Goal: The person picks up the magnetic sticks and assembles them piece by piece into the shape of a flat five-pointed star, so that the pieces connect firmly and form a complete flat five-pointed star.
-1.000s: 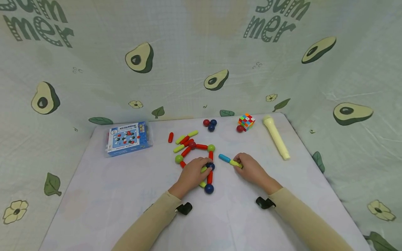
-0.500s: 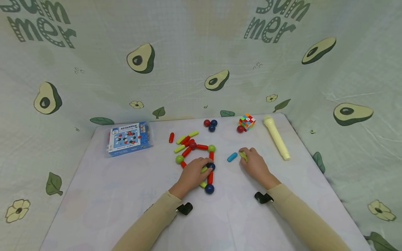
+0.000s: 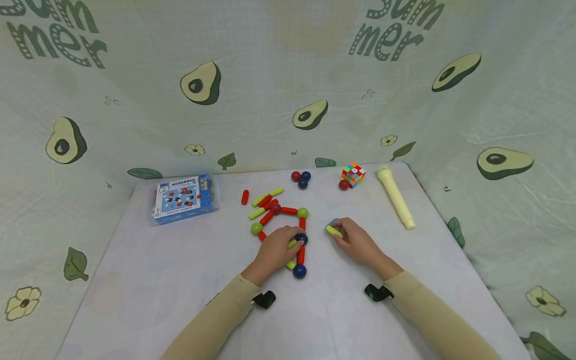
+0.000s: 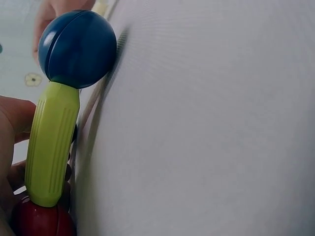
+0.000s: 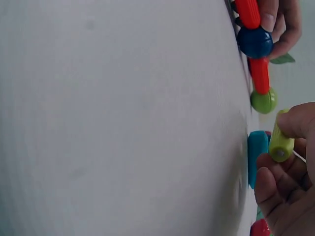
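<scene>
My left hand [image 3: 275,247] lies over the magnetic frame of rods and balls, thumb and fingers pinching a dark blue ball [image 3: 302,239] on its right side. Red rods [image 3: 301,254] run from that ball up and down the frame. In the left wrist view a curved lime rod [image 4: 51,147] joins a blue ball [image 4: 78,49] to a dark red ball [image 4: 42,219]. To the right of the frame, my right hand [image 3: 357,243] pinches a lime magnetic rod [image 5: 281,145] between thumb and fingers. A light blue rod [image 5: 256,155] lies on the table right beside it, partly hidden.
Loose lime and red rods [image 3: 265,201] lie behind the frame. Farther back are loose balls [image 3: 303,184], a puzzle cube [image 3: 353,174] with a red ball [image 3: 344,185], and a pale yellow stick [image 3: 396,197]. A blue box [image 3: 184,197] stands at back left.
My right hand has pulled the lime rod off the end of the light blue rod, lifted it away, then brought it back alongside that rod. My left hand has stayed put.
</scene>
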The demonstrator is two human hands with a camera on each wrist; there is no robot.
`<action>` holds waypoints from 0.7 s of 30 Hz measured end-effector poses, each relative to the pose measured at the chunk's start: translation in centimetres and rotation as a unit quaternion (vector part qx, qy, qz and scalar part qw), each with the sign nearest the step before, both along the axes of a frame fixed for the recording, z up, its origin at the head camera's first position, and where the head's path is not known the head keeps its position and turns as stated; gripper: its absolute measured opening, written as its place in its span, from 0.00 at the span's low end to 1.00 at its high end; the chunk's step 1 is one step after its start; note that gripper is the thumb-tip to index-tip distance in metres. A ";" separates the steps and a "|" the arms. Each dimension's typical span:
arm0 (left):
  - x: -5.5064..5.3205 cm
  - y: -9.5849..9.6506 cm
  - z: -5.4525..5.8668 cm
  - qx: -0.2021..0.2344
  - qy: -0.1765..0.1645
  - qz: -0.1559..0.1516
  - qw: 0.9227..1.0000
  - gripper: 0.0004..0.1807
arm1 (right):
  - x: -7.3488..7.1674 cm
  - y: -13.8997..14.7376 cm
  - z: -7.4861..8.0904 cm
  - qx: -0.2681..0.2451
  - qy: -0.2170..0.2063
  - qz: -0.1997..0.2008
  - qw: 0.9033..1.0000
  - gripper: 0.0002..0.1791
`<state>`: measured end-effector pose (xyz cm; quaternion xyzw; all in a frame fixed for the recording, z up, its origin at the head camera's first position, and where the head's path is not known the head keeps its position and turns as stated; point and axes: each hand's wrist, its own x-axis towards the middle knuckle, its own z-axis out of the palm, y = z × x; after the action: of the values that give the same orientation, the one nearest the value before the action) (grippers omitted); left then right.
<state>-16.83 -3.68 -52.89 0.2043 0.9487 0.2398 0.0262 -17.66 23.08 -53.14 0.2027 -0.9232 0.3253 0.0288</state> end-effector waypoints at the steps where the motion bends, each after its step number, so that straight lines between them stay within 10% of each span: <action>1: 0.0 0.0 0.0 0.001 0.000 -0.001 1.000 0.20 | 0.1 -0.3 0.0 -0.008 0.004 0.012 1.000 0.16; 21: 0.0 -0.5 -0.2 0.021 -0.012 -0.014 1.000 0.20 | -0.3 -3.1 -0.2 -0.028 -0.029 0.063 0.997 0.10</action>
<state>-16.81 -4.21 -53.14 0.2154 0.9402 0.2612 0.0365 -17.93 19.94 -53.38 0.2498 -0.8997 0.3577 -0.0124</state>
